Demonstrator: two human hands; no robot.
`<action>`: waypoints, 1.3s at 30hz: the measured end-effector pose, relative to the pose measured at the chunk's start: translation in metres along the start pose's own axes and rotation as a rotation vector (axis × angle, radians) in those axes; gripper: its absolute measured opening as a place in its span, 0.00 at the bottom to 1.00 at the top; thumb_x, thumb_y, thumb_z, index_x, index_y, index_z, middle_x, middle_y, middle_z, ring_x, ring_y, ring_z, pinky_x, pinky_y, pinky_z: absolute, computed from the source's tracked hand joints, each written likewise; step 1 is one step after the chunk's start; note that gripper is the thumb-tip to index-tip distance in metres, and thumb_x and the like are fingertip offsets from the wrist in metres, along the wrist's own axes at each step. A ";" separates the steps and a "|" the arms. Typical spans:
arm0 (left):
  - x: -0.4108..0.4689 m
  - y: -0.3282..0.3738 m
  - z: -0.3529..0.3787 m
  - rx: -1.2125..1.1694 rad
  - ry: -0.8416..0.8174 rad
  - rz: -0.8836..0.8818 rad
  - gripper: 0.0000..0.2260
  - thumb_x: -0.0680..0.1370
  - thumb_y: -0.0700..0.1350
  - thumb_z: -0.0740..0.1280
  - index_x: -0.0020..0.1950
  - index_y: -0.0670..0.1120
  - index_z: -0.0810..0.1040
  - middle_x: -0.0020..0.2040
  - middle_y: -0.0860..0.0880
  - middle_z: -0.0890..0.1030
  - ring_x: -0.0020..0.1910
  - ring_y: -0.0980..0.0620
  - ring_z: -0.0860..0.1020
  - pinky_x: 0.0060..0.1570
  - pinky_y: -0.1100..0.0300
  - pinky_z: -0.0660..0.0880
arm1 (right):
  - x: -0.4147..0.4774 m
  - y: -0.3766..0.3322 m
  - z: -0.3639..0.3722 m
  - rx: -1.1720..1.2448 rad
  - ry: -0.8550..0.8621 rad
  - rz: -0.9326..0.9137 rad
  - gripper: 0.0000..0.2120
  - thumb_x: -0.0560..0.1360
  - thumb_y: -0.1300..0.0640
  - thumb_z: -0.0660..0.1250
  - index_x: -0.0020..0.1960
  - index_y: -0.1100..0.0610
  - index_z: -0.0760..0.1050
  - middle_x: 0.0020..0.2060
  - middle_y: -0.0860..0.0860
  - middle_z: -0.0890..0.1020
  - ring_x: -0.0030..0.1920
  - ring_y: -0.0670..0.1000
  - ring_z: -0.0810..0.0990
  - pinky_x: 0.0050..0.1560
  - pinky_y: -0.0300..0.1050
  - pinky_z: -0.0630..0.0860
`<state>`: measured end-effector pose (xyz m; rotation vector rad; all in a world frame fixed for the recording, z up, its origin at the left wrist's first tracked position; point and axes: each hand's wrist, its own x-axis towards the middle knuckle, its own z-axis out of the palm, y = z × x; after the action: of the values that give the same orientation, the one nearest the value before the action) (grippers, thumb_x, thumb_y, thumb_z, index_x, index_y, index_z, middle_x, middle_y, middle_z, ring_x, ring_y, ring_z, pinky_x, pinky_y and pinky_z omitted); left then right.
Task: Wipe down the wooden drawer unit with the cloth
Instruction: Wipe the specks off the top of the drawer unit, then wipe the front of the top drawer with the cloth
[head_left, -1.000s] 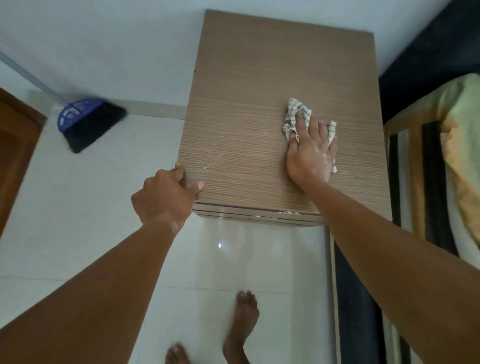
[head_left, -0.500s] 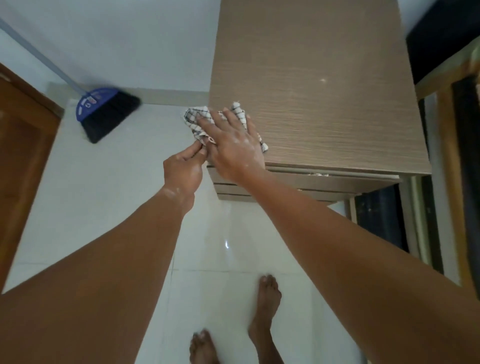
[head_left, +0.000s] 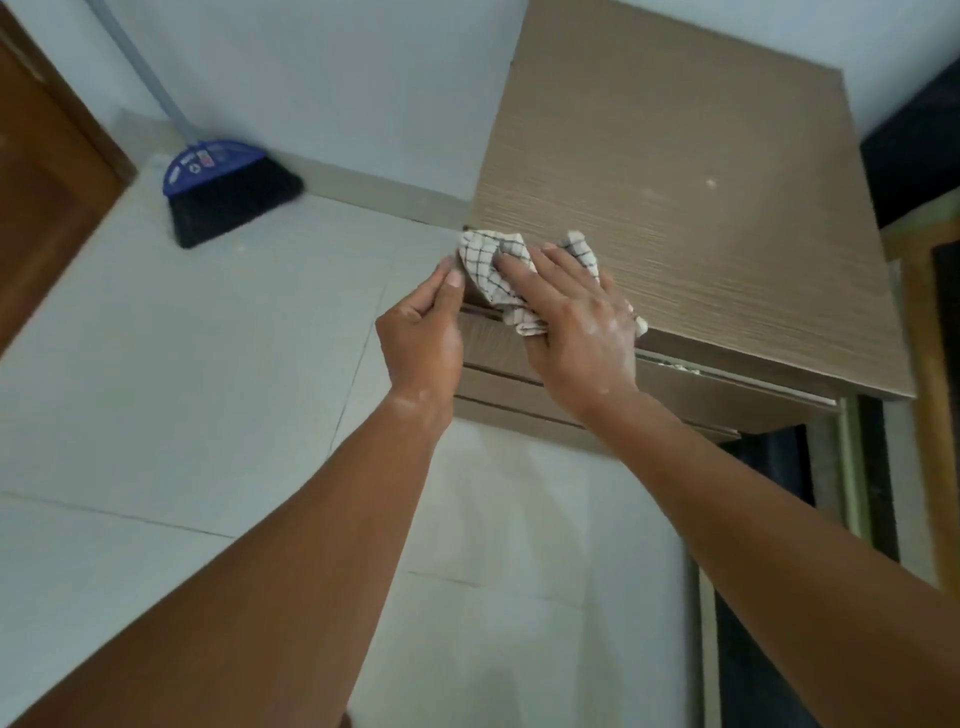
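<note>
The wooden drawer unit (head_left: 675, 171) stands against the white wall, seen from above, its drawer fronts visible below the top's front edge. A white cloth with a dark check pattern (head_left: 488, 265) lies bunched on the unit's front left corner and hangs over the edge. My right hand (head_left: 576, 322) presses flat on the cloth, fingers spread across it. My left hand (head_left: 423, 322) is beside the corner, thumb and fingers pinched at the cloth's left edge by the unit's side.
A broom with a blue head and black bristles (head_left: 223, 192) leans on the wall to the left. A brown wooden door (head_left: 41, 171) is at far left. Dark furniture and a wooden frame (head_left: 924, 322) sit close on the unit's right. White tile floor (head_left: 182, 389) lies below.
My right hand slid the cloth from the middle right of the top to the front left corner. My left hand left the front edge and came up to the cloth's edge.
</note>
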<state>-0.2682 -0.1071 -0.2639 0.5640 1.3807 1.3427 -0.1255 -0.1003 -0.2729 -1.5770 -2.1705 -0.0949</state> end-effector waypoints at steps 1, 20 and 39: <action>-0.001 -0.005 0.002 -0.048 0.008 0.033 0.10 0.79 0.40 0.68 0.59 0.47 0.84 0.55 0.53 0.85 0.54 0.63 0.82 0.56 0.70 0.76 | 0.005 -0.009 0.010 -0.035 0.046 -0.036 0.23 0.77 0.57 0.64 0.71 0.44 0.73 0.67 0.47 0.78 0.71 0.52 0.73 0.65 0.55 0.69; 0.004 -0.144 0.064 0.837 0.335 1.324 0.21 0.84 0.55 0.57 0.76 0.53 0.68 0.78 0.54 0.64 0.80 0.43 0.53 0.73 0.36 0.47 | -0.068 0.122 0.031 -0.484 0.750 -0.122 0.20 0.79 0.55 0.64 0.70 0.46 0.71 0.59 0.46 0.78 0.62 0.52 0.72 0.56 0.51 0.65; -0.072 -0.165 0.081 1.416 0.002 1.278 0.25 0.84 0.56 0.53 0.79 0.48 0.59 0.79 0.49 0.63 0.79 0.46 0.58 0.76 0.38 0.51 | -0.182 0.175 -0.008 0.315 1.110 0.599 0.22 0.79 0.65 0.61 0.72 0.56 0.71 0.68 0.54 0.69 0.63 0.47 0.70 0.60 0.39 0.68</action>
<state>-0.1187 -0.1794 -0.3707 2.6952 1.8974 0.9315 0.0820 -0.2043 -0.3740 -1.4004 -0.7977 -0.3239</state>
